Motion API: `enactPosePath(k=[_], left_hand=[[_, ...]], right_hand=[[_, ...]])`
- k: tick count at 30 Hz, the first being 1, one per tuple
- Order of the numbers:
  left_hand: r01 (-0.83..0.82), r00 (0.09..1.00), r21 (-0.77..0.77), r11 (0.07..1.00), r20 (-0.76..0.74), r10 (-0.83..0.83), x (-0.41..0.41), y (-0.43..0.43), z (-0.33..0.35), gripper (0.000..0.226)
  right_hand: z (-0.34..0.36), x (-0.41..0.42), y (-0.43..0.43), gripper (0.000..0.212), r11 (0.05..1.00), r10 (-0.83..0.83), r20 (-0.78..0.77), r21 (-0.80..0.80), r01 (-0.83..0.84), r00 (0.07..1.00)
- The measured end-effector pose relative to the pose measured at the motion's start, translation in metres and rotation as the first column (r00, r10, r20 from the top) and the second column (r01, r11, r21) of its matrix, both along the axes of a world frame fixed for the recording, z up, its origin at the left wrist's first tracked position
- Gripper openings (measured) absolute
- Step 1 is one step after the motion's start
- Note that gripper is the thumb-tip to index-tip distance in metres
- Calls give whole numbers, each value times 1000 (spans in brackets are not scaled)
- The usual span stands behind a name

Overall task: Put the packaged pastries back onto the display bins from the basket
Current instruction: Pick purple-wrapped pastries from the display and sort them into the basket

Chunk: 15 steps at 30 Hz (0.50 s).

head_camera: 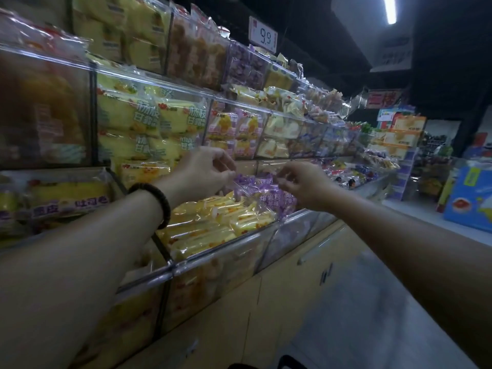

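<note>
Both my arms reach over the lowest clear display bin (239, 249). My left hand (205, 169), with a dark bead bracelet on its wrist, and my right hand (303, 185) hover close together with fingers curled. Between them lies a purple pastry packet (254, 180); each hand pinches one end of it just above the purple packets (279, 201) in the bin's right section. Left of a clear divider, the same bin holds yellow packaged pastries (213, 222). The basket is hidden, apart from a dark curved piece (288, 362) at the bottom edge that may belong to it.
Clear bins of yellow, orange and purple packets fill the shelves above (149, 121). A 9.9 price sign (263, 34) hangs at the top. Pale cabinet doors (279, 302) run below the bins. The grey aisle floor (372, 315) stretches right, towards a blue box (471, 198).
</note>
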<state>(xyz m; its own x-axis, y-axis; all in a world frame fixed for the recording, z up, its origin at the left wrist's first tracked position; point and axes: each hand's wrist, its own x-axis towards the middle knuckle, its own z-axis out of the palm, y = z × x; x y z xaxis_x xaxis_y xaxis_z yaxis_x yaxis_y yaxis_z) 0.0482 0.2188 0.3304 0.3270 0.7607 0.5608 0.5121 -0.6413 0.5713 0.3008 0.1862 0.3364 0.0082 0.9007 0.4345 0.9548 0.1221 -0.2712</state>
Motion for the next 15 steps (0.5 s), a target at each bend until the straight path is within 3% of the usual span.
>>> enactPosePath(k=[2, 7, 9, 12, 15], left_hand=[[11, 1000, 68, 998, -22, -10, 2, -14, 6, 10], [72, 970, 324, 943, -243, 9, 1, -68, 4, 11], [136, 967, 350, 927, -252, -46, 3, -104, -9, 13], [229, 958, 244, 942, -229, -174, 4, -165, -48, 17], [200, 943, 39, 979, -279, -182, -6, -208, -110, 21]], right_hand=[[1, 3, -34, 11, 999, 28, -28, -25, -28, 999], [-13, -10, -118, 14, 998, 57, -45, 4, -56, 997], [-27, -23, -146, 12, 997, 78, -98, 19, -77, 992], [-59, -46, -182, 6, 994, 106, -191, 27, -103, 976], [-111, -73, -211, 14, 987, 120, -293, -63, -145, 948]])
